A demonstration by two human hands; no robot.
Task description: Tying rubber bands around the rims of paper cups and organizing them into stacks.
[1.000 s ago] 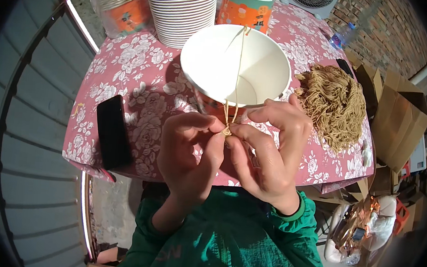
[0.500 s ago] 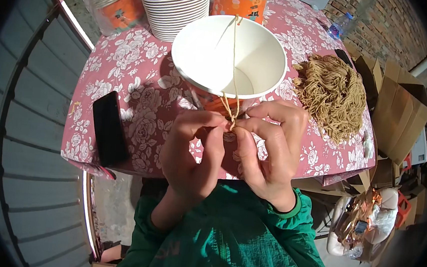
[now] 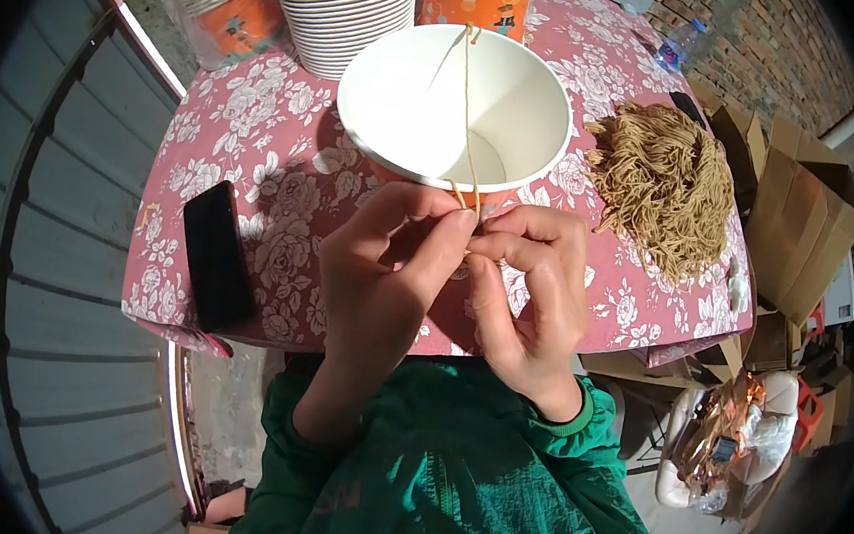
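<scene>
A large white paper bucket [image 3: 521,94] with an orange outside stands before me, its mouth tilted toward me. A tan cord [image 3: 469,100] is fastened at the far rim and runs across the mouth to the near rim. There my left hand [image 3: 388,254] pinches the cord between thumb and forefinger, just below the rim. Close beside it, my right hand [image 3: 541,286] has its fingers curled and thumb and forefinger together at the cord's lower end. The fingertips cover the knot area, so its shape is hidden.
On the flowered pink tablecloth [image 3: 290,226] lie a black phone [image 3: 219,256] at left and a heap of tan cords [image 3: 664,190] at right. Stacked paper buckets [image 3: 342,9], an orange-and-green bucket [image 3: 476,5] and a plastic bottle [image 3: 680,44] stand behind. Cardboard boxes [image 3: 797,221] are beyond the right edge.
My left hand has shifted up toward the near rim, its thumb now pressed over the cord where the loop showed before. The right hand stays close by, slightly lower.
</scene>
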